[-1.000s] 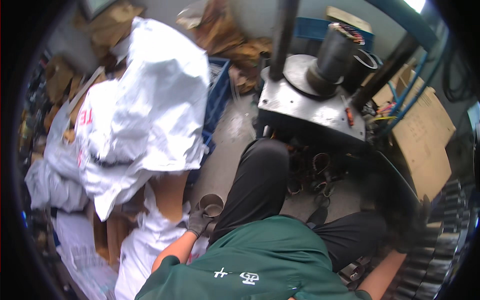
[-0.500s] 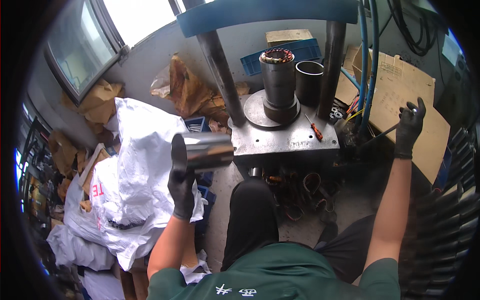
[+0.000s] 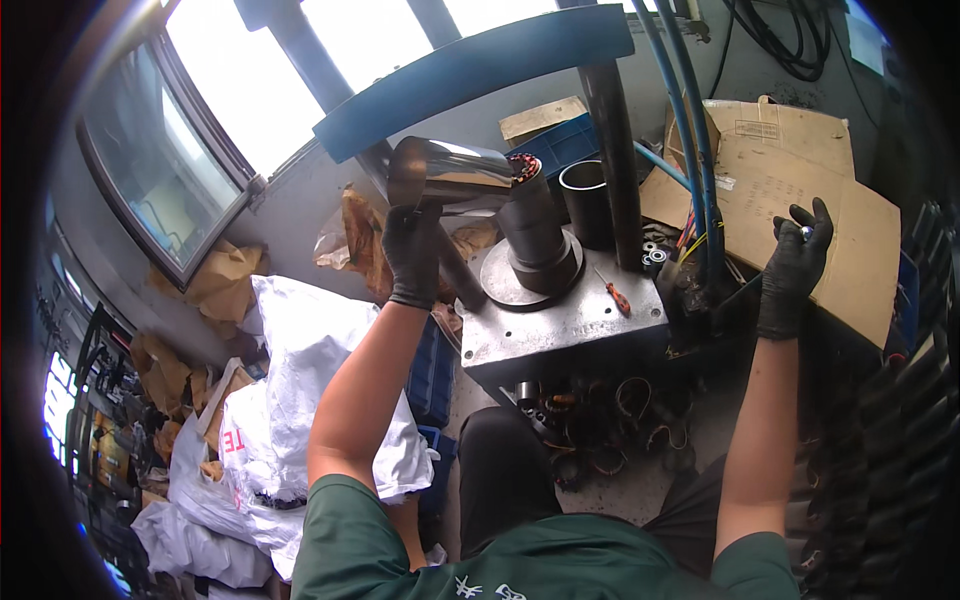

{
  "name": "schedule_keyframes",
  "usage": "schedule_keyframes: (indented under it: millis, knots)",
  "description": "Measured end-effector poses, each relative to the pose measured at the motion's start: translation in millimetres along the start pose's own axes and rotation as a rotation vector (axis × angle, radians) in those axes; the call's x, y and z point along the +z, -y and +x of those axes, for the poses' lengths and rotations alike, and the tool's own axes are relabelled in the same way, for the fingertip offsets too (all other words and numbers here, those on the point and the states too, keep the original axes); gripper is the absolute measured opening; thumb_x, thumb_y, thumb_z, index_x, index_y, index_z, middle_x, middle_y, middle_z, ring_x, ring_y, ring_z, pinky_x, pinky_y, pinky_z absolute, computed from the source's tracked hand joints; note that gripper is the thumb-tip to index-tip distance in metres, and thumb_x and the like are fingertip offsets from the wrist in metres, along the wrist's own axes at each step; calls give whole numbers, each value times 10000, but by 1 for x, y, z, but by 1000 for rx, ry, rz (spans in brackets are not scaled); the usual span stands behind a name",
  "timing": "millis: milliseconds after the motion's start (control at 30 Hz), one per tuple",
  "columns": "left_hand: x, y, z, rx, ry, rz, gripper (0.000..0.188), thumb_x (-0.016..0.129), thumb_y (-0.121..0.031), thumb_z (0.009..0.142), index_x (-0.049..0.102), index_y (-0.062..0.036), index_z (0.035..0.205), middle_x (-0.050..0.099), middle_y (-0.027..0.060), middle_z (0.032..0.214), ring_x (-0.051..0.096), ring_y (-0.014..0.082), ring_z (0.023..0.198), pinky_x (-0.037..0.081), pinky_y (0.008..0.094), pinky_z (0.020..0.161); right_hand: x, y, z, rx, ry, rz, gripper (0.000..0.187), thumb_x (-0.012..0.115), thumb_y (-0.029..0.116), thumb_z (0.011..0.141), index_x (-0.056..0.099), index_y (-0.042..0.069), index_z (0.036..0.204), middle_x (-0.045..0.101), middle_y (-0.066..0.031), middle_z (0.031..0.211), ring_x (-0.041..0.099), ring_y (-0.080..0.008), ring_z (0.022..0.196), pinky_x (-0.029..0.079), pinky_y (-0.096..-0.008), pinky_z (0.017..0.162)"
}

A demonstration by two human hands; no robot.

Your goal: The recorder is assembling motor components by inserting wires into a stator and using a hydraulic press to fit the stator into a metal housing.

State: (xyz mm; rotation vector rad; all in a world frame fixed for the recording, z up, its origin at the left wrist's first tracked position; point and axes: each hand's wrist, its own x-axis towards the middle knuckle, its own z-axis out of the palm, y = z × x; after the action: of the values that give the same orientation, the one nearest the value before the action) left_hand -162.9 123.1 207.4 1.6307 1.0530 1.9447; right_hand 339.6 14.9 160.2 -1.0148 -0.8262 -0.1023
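Note:
In my gloved left hand point(image 3: 411, 255) is a shiny metal tube point(image 3: 460, 172), raised on its side at the left post of the press. The tube's right end overlaps the upper part of a dark stator core point(image 3: 530, 225) with red and white windings at its top. That core stands on a round plate point(image 3: 498, 283) on the press table point(image 3: 560, 328). At the right, my gloved right hand point(image 3: 793, 275) is closed around a lever point(image 3: 742, 292), whose bright tip shows between thumb and fingers. An orange-handled screwdriver point(image 3: 617, 298) lies on the press table.
A blue crossbeam point(image 3: 480, 70) spans the posts overhead. Behind the core stand a dark open cylinder point(image 3: 586, 205) and a blue bin point(image 3: 560, 148). Blue hoses point(image 3: 690, 120) hang near cardboard point(image 3: 800, 190). White sacks point(image 3: 320, 380) crowd the left; several rings point(image 3: 610, 430) lie beneath the table.
My left hand has lifted the metal tube up and to the right, from beside the sacks toward the stator core. My right hand stays on the lever. The view has shifted and tilted.

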Motion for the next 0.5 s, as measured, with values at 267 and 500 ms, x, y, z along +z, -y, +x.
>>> schedule_keyframes:
  millis: [267, 500]
  knots:
    - [34, 0, 67, 122, 133, 34, 215, 819, -160, 945, 685, -54, 1075, 684, -8, 967, 590, 91, 830, 488, 270, 745, -2, -2, 0, 41, 2, 3, 484, 562, 32, 995, 516, 21, 1476, 672, -187, 1243, 738, -242, 1034, 612, -346, 959]
    - [74, -27, 120, 13, 343, 402, 254, 779, -269, 983, 641, -57, 992, 633, 10, 923, 578, 86, 801, 498, 257, 698, -5, -13, 3, 38, -32, 22, 400, 594, -11, 982, 610, -12, 1381, 719, -154, 1165, 727, -212, 982, 598, -335, 917]
